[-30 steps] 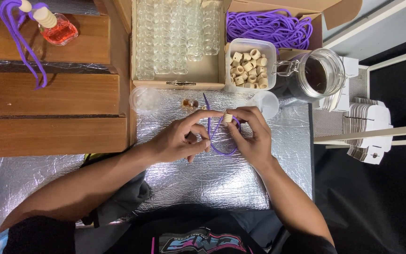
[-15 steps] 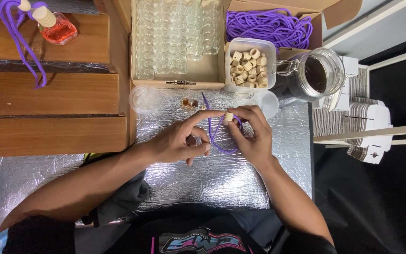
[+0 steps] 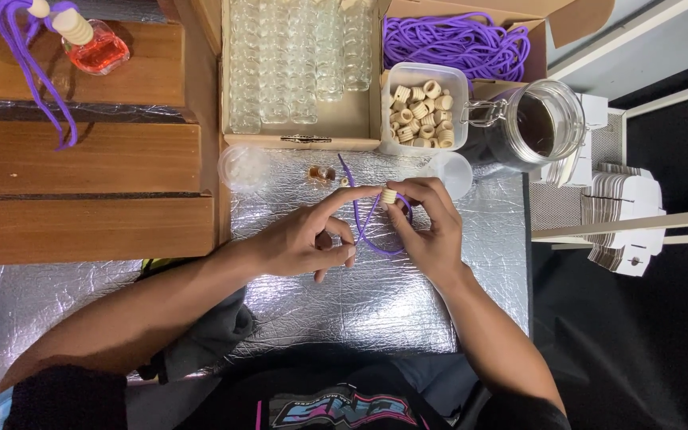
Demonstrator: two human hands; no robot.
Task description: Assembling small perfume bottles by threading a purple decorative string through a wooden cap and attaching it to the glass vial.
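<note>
fingers (image 3: 398, 216) pinch bead (image 3: 389, 196), purple cord (image 3: 364, 223)

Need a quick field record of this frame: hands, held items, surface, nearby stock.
left hand: pinching thin purple cord
right hand: holding small ribbed wooden cap on the cord
surface: crinkled silver foil mat
behind: clear tub of wooden caps, tray of small clear glass bottles, dark-filled glass clip jar
</note>
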